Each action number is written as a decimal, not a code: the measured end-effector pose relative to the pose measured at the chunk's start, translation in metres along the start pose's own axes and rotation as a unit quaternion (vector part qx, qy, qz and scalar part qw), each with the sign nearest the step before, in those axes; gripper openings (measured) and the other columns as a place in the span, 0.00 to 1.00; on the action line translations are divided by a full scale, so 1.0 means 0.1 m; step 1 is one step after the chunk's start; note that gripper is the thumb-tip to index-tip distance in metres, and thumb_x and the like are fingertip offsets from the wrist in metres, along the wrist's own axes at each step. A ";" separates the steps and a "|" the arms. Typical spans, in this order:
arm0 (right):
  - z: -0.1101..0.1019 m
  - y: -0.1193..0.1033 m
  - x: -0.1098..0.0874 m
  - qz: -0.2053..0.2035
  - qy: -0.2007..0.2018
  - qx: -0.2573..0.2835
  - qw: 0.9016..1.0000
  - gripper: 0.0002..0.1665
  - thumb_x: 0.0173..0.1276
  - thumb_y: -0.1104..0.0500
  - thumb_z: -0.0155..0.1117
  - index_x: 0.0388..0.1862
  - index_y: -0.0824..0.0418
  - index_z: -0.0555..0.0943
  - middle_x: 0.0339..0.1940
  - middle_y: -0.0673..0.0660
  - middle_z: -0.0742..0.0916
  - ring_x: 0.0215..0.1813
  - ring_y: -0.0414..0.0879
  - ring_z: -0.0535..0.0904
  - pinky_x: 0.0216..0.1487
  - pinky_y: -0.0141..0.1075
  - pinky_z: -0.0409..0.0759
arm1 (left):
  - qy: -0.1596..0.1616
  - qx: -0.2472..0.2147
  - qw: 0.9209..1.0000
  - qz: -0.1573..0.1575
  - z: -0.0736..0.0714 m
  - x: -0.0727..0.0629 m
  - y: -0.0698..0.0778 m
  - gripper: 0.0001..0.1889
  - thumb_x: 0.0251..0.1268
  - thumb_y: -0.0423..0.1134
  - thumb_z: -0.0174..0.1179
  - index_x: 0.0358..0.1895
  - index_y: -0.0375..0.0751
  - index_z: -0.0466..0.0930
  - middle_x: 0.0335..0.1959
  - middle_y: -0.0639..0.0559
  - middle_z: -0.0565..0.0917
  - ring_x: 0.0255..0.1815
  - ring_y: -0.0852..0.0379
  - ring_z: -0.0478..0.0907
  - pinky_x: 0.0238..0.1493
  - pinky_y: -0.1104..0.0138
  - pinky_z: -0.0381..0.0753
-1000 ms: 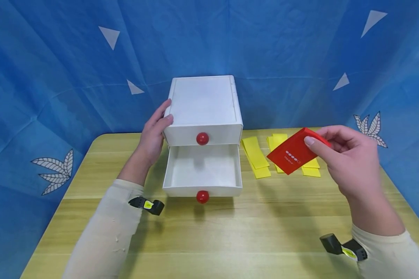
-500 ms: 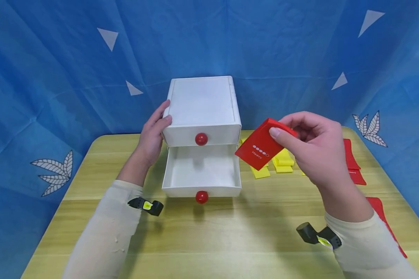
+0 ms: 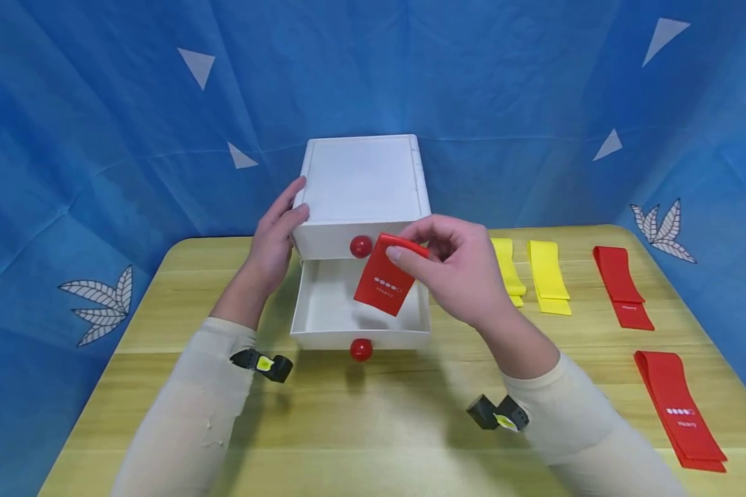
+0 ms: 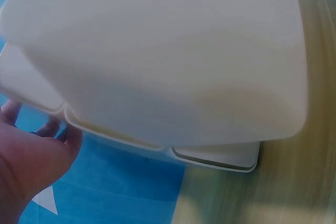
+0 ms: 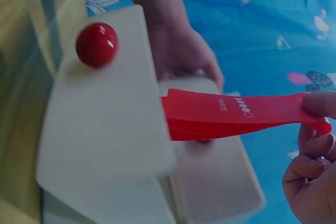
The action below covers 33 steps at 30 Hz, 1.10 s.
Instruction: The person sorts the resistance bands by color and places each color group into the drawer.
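Blue cloth backdrop (image 3: pixel 472 83) with white shapes behind, light wood table (image 3: pixel 373 428) in front, far edge just past the cabinet. White plastic two-drawer cabinet (image 3: pixel 360 179) near that edge; upper drawer closed, lower white drawer (image 3: pixel 323 339) pulled out, open at top, wood stretching in front of it. Two yellow folded fabric strips (image 3: pixel 548 276) show to the right, then two red folded strips (image 3: pixel 680 411) by the table's right edge.

Right hand (image 3: pixel 456 266): thumb and fingers pinch the top of a red folded "Heavy" band (image 3: pixel 385 276), hanging tilted over the open drawer. Left hand (image 3: pixel 273 241): fingers fairly straight, thumb spread apart, touching the cabinet's left edge.

Band's lower end goes behind the drawer front in the right wrist view; can't tell if it touches the drawer floor. Right hand partly covers one yellow strip. Cabinet fills most of the left wrist view; lower left fingers hidden.
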State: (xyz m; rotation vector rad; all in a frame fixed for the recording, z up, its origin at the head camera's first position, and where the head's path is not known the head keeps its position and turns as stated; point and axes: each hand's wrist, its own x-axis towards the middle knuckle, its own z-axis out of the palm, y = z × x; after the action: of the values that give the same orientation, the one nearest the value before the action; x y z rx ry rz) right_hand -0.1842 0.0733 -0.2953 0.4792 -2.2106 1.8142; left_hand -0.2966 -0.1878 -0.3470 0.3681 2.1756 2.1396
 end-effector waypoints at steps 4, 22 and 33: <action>0.19 0.06 0.00 0.010 -0.003 -0.007 1.000 0.10 0.62 0.60 0.74 0.42 0.62 0.85 0.35 0.53 0.86 0.26 0.53 0.75 0.27 0.37 0.78 | -0.001 0.008 1.000 -0.002 -0.01 0.00 0.00 0.30 0.77 0.51 0.48 0.79 0.60 0.56 0.80 0.58 0.51 0.78 0.55 0.48 0.73 0.50 0.56; 0.84 0.25 -0.08 0.003 0.013 0.044 0.999 0.06 0.63 0.63 0.72 0.39 0.61 0.85 0.29 0.52 0.82 0.19 0.50 0.67 0.19 0.35 0.66 | -0.002 0.028 1.000 -0.005 -0.01 -0.01 0.01 0.32 0.75 0.52 0.50 0.79 0.64 0.55 0.78 0.59 0.54 0.76 0.52 0.53 0.69 0.48 0.63; 0.74 0.41 -0.09 0.015 0.048 -0.167 0.985 0.06 0.61 0.58 0.74 0.34 0.55 0.84 0.27 0.45 0.82 0.22 0.45 0.74 0.23 0.37 0.75 | 0.000 0.019 1.000 0.001 -0.01 0.01 0.00 0.31 0.75 0.52 0.48 0.79 0.61 0.56 0.79 0.59 0.53 0.77 0.53 0.50 0.70 0.48 0.61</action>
State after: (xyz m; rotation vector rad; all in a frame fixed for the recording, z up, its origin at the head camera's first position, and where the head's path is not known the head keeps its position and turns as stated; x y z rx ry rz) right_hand -0.1907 0.0085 -0.3501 0.2833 -2.3984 1.4030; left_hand -0.2979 -0.1885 -0.3469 0.3723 2.2196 2.1007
